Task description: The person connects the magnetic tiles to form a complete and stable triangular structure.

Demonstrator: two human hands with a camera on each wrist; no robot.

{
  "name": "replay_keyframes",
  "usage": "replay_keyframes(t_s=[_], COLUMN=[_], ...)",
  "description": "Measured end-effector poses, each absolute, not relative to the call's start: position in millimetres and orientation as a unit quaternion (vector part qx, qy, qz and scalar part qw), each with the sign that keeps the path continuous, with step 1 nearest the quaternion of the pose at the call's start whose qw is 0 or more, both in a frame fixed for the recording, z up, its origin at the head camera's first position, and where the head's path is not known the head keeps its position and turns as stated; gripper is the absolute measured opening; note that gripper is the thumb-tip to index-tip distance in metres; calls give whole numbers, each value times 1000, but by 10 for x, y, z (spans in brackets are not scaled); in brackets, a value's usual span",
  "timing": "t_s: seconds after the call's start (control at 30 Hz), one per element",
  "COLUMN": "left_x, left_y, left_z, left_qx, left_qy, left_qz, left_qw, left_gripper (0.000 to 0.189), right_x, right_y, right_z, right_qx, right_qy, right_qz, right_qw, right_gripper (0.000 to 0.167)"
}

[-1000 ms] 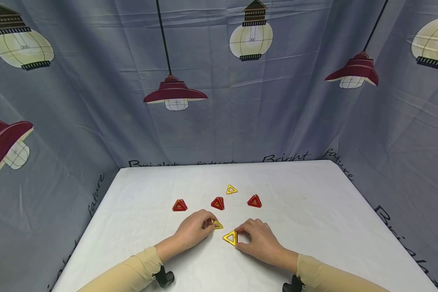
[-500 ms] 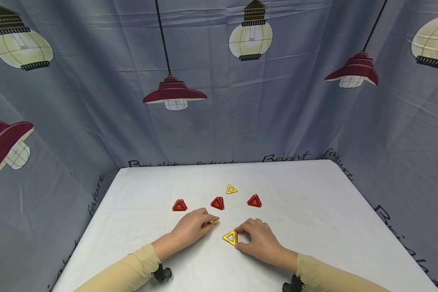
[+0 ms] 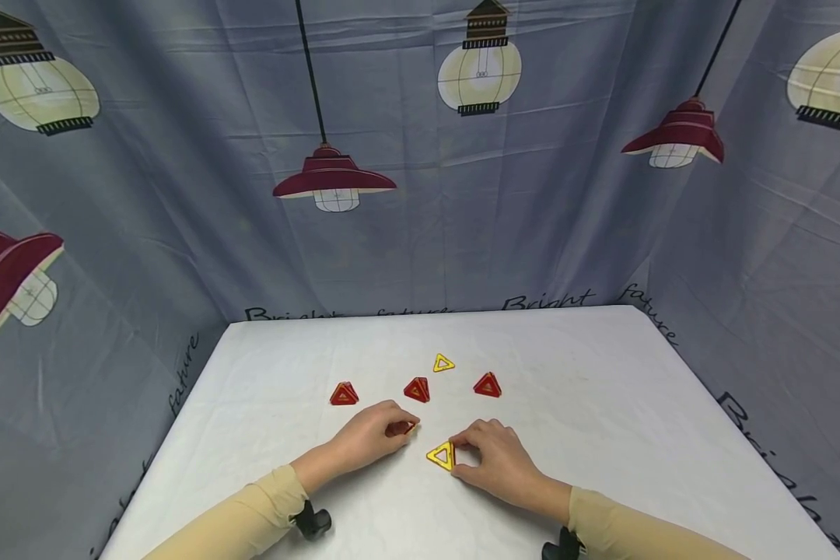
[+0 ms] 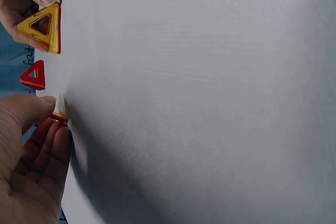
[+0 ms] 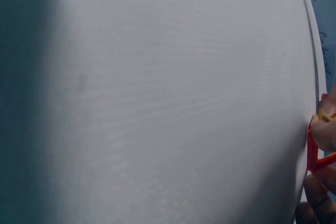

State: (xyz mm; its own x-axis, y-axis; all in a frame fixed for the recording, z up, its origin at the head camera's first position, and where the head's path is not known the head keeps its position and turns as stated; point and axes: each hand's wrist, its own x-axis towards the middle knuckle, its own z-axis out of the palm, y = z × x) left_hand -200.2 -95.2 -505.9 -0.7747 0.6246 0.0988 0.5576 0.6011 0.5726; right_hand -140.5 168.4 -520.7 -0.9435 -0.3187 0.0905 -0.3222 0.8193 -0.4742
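My left hand (image 3: 371, 437) pinches a small triangular magnetic tile (image 4: 59, 117) between thumb and fingers, tipped nearly edge-on, so only a yellow and red sliver shows. To its right and slightly nearer me, my right hand (image 3: 498, 460) holds a yellow triangular magnetic tile (image 3: 442, 456) by its right side, thumb and finger at two corners. A red tile (image 5: 313, 150) stands against that side, seen in the right wrist view. The two hands' pieces are apart.
Beyond the hands sit three red pyramids of triangular tiles: left (image 3: 344, 393), middle (image 3: 417, 390) and right (image 3: 488, 385). Behind the middle one lies a flat yellow triangular tile (image 3: 444, 362). A white cloth covers the table (image 3: 602, 404); printed curtains (image 3: 420, 249) surround it.
The left hand's tile has turned from showing its yellow face to nearly edge-on, and that hand has shifted slightly left. The right hand and its yellow tile have stayed in place.
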Motion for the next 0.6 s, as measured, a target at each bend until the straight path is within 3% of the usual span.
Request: replay_keyframes(t_s=[0.4,0.6], left_x=[-1983,-1973], left_y=[-895,-824], left_z=[-5065,-5076], left_qx=[307,301], left_qy=[873,865], left_qz=[363,382], left_qw=[107,124], left_gripper=[26,26], right_x=[-1427,-1476], right_y=[1681,1661], right_z=[-5160,-5161], right_qx=[178,179], right_qy=[-957,-960], right_qz=[231,217], right_qw=[2,7], right_gripper=[43,32])
